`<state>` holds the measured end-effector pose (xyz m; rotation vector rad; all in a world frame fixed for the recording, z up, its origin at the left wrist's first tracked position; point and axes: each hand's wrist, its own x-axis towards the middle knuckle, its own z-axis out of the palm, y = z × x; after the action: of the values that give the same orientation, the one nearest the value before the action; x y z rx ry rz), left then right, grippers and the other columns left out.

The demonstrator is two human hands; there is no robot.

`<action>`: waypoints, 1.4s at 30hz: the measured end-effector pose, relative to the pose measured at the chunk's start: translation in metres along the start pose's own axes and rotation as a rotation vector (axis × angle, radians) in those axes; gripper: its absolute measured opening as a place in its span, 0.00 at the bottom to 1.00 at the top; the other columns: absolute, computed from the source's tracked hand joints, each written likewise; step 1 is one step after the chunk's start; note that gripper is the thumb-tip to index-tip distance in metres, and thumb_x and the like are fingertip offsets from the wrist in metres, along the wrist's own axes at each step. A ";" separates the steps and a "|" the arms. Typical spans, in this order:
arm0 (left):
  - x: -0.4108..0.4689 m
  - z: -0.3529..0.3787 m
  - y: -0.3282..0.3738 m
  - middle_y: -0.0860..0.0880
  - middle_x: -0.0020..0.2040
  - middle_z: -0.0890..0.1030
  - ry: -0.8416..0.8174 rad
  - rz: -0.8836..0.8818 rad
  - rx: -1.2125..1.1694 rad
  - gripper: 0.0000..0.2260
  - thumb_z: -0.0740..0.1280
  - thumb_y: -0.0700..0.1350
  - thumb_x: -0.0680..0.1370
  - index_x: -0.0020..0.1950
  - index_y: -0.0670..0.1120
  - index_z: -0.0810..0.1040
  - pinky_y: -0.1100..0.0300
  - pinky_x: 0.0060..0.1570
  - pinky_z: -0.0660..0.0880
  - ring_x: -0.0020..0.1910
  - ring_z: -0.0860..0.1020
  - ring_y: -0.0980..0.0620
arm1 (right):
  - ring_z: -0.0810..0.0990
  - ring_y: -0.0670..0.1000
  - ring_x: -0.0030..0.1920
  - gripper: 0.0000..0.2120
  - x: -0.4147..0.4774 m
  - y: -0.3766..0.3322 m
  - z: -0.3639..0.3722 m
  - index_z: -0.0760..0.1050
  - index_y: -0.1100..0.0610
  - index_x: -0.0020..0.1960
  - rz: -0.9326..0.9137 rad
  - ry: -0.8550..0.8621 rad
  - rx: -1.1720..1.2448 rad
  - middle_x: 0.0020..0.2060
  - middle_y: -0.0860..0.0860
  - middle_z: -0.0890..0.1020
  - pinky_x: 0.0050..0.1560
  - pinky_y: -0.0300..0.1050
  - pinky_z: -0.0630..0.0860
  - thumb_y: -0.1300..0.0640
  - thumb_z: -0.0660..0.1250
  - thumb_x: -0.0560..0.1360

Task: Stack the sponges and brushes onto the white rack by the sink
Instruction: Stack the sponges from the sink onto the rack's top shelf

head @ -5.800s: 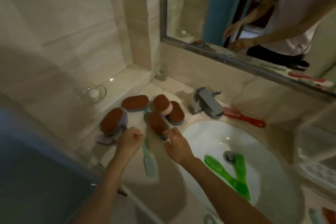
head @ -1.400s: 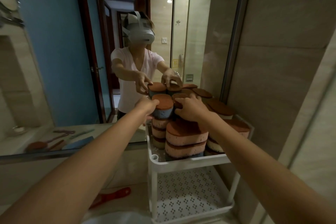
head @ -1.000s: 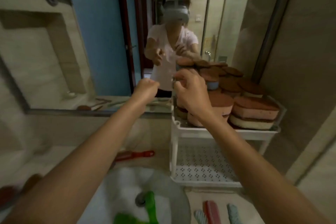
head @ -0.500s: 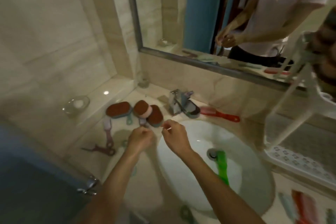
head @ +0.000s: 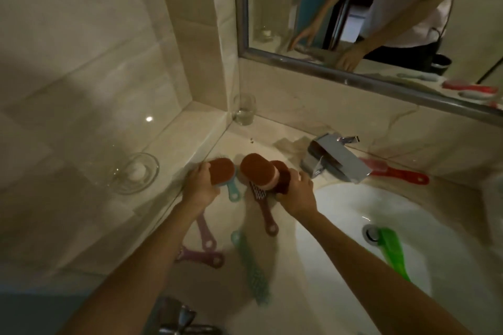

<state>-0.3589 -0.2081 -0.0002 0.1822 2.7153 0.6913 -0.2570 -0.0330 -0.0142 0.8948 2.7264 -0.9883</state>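
- Beige table (head: 285,294) by the sink (head: 340,215).
- Left hand (head: 201,187): grip holds a sponge (head: 221,173), long axis sideways.
- Right hand (head: 295,193): grip holds 2 sponges (head: 258,170), tilted.

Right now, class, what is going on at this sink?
A person is gathering sponges from the counter. The left hand grips a brown-topped sponge near the wall; the right hand closes on two more sponges beside the faucet. Several brushes still lie on the counter, and a green brush sits in the basin.
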 end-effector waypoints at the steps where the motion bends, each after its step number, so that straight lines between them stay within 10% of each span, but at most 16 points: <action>1: 0.010 0.003 -0.004 0.42 0.67 0.72 -0.016 0.041 0.046 0.30 0.70 0.36 0.69 0.70 0.43 0.66 0.49 0.65 0.70 0.65 0.71 0.42 | 0.65 0.59 0.67 0.30 0.005 0.001 0.001 0.61 0.54 0.69 0.026 -0.034 -0.022 0.66 0.57 0.66 0.65 0.55 0.69 0.52 0.69 0.71; 8: 0.038 0.020 -0.017 0.46 0.76 0.56 -0.072 0.234 0.465 0.38 0.66 0.39 0.75 0.77 0.52 0.47 0.48 0.72 0.60 0.75 0.56 0.43 | 0.69 0.58 0.64 0.34 0.029 0.003 0.015 0.58 0.49 0.71 -0.025 -0.104 -0.154 0.65 0.57 0.67 0.65 0.55 0.70 0.48 0.70 0.70; 21: 0.035 -0.001 0.019 0.40 0.69 0.60 0.030 0.127 0.446 0.36 0.70 0.53 0.72 0.75 0.52 0.54 0.50 0.67 0.60 0.67 0.63 0.41 | 0.59 0.63 0.70 0.26 0.027 -0.002 -0.007 0.59 0.48 0.73 -0.164 0.096 -0.611 0.72 0.59 0.59 0.71 0.57 0.59 0.46 0.61 0.77; 27: 0.008 -0.034 0.060 0.41 0.67 0.59 0.058 0.086 0.171 0.37 0.70 0.52 0.71 0.74 0.52 0.54 0.48 0.61 0.69 0.63 0.67 0.40 | 0.66 0.60 0.65 0.28 -0.003 -0.023 -0.060 0.60 0.49 0.72 -0.085 0.148 -0.206 0.67 0.58 0.64 0.62 0.51 0.70 0.45 0.63 0.75; 42: -0.135 -0.071 0.324 0.43 0.64 0.72 0.161 0.660 -0.301 0.28 0.65 0.55 0.73 0.70 0.50 0.64 0.51 0.57 0.69 0.62 0.72 0.41 | 0.74 0.53 0.51 0.28 -0.135 0.026 -0.307 0.65 0.51 0.70 -0.123 0.829 0.096 0.53 0.53 0.75 0.47 0.42 0.67 0.47 0.66 0.72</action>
<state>-0.2436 0.0161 0.2534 1.0094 2.6375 1.3270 -0.1015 0.1050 0.2504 1.4275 3.4531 -0.9144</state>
